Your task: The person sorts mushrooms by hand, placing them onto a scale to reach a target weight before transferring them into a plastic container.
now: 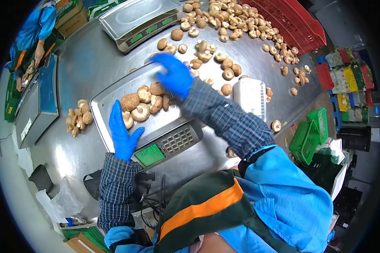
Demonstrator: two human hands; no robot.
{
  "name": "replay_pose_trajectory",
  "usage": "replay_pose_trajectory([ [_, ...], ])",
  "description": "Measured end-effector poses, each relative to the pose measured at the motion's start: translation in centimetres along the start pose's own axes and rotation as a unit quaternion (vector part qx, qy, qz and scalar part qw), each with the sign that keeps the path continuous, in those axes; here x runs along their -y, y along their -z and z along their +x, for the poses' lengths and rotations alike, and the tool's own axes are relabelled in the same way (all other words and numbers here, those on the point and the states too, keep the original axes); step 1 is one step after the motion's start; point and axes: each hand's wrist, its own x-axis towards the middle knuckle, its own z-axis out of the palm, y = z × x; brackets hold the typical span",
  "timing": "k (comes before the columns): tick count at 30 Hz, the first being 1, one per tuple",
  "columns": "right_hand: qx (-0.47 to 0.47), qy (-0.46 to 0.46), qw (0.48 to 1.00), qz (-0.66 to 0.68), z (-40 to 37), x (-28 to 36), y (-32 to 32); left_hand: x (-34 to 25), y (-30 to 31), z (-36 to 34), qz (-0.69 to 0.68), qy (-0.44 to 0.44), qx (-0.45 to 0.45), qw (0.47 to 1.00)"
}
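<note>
- My left hand point(122, 131) is flat and released, blue glove, fingers straight, lying on the near-left part of the scale point(178, 139) pan. It isn't holding anything.
- My right hand point(175, 76) is stretched over the far side of the same pan, fingers curled down onto the mushrooms point(141, 103). Honestly can't tell if it's actually got one gripped or is just resting on top, since the glove hides that.
- Those mushrooms sit in a bunch in the middle of the pan, between my two hands, and the nearest cap is just beside my left fingers.
- The scale sits on the steel worktop point(84, 63) right in front of me, its green display facing my way.
- A big loose pile point(223, 21) of mushrooms is spread over the far worktop, and there's a small heap point(78, 118) just left of the scale.
- A white tray point(250, 95) is just right of my right forearm.
- There's a second scale point(139, 17) further back, with a red crate point(291, 21) at the far right.
- A co-worker point(33, 29) in blue sleeves is at the far left.
</note>
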Motion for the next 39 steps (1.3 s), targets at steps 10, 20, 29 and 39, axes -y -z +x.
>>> replay_pose_trajectory([
  [10,0.205,-0.189,0.893,-0.354,3.4,-19.0,9.8,-1.4,2.2,1.5,0.055,0.018,0.003,0.998],
  [20,0.073,-0.012,0.989,0.129,1.3,-2.7,5.2,-0.6,3.0,0.4,0.019,0.058,-0.039,0.997],
  [29,0.248,0.131,0.922,-0.267,-2.1,5.7,0.4,-1.0,4.9,-1.4,0.036,0.041,-0.069,0.996],
  [39,0.165,-0.014,0.986,0.029,-3.7,4.2,9.9,0.9,7.5,-5.7,0.036,0.030,-0.118,0.992],
])
